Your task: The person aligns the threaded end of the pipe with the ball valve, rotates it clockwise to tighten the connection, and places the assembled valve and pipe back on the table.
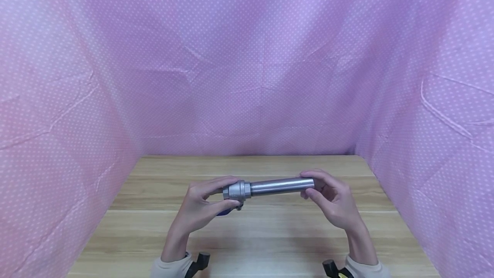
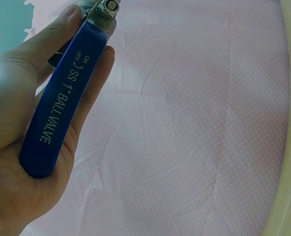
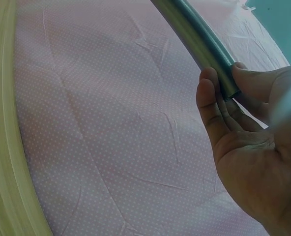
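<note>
A steel ball valve [image 1: 237, 191] sits in the grip of my left hand [image 1: 204, 203], thumb and fingers on either side of its body. Its blue lever [image 2: 64, 101], lettered "SS 1" BALL VALVE", lies along the left palm in the left wrist view. From the valve's right end a straight metal pipe [image 1: 281, 185] extends, joined to it at a short threaded stretch. Its free end is pinched between thumb and fingers of my right hand [image 1: 333, 198]. Valve and pipe are held up above the table, the right end slightly higher in the head view.
Below the hands is a wooden table [image 1: 262, 235] with light planks. Pink dotted cloth [image 1: 247, 63] hangs behind it and along both sides. Each wrist wears a black camera mount [image 1: 200, 263].
</note>
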### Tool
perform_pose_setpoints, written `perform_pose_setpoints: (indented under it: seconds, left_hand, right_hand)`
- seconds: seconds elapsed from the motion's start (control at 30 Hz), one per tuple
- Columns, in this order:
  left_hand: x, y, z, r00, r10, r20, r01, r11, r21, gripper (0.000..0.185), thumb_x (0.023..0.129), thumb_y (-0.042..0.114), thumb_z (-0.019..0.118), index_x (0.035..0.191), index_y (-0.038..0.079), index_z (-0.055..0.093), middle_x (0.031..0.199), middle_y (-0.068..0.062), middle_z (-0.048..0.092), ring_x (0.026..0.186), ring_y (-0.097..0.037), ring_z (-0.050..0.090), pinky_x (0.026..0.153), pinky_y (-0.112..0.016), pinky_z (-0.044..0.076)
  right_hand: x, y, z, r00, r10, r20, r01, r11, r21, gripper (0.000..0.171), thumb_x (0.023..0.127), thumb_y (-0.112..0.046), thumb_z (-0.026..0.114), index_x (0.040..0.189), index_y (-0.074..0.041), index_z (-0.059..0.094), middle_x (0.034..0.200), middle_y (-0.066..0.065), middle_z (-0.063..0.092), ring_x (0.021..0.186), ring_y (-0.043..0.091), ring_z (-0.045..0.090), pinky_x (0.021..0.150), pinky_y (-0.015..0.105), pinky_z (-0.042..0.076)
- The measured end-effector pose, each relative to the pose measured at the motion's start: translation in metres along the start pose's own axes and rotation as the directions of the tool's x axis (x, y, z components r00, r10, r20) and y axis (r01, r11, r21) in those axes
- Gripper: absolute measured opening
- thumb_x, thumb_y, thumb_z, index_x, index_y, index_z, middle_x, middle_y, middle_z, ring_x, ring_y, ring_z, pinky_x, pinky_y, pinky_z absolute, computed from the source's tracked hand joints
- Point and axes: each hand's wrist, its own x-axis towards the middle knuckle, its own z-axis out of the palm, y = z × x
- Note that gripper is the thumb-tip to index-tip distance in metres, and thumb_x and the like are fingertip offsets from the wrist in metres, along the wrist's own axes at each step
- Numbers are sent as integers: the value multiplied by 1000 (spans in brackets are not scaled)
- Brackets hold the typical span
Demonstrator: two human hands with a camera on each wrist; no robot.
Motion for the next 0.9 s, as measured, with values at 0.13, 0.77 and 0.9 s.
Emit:
perform_pose_setpoints:
  seconds: [0.13, 0.77, 0.9]
  left_hand:
    - [0, 0, 0, 1000, -2, 0, 2, 1000, -2, 55, 80, -7, 98, 132, 3, 81, 127, -21, 85, 121, -16, 82, 101, -26, 71]
    - [1, 2, -1, 1000, -14, -2, 14, 1000, 6, 55, 80, -7, 98, 131, 2, 81, 125, -20, 85, 122, -15, 81, 101, -24, 70]
    - [0, 2, -1, 1000, -12, -7, 12, 1000, 24, 55, 79, -7, 99, 130, 2, 82, 124, -20, 86, 123, -16, 81, 102, -24, 70]
  right_hand:
    - [-1, 1, 0, 1000, 18, -2, -18, 1000, -20, 49, 90, 37, 60, 134, 17, 66, 111, 4, 79, 93, 9, 79, 80, 22, 71]
    - [-2, 1, 0, 1000, 20, -10, -21, 997, -81, 49, 90, 35, 64, 133, 13, 68, 99, 11, 77, 88, 10, 78, 74, 22, 69]
    - [-2, 0, 0, 1000, 13, -8, -13, 997, -79, 48, 90, 34, 64, 133, 13, 68, 99, 10, 77, 87, 10, 77, 73, 22, 69]
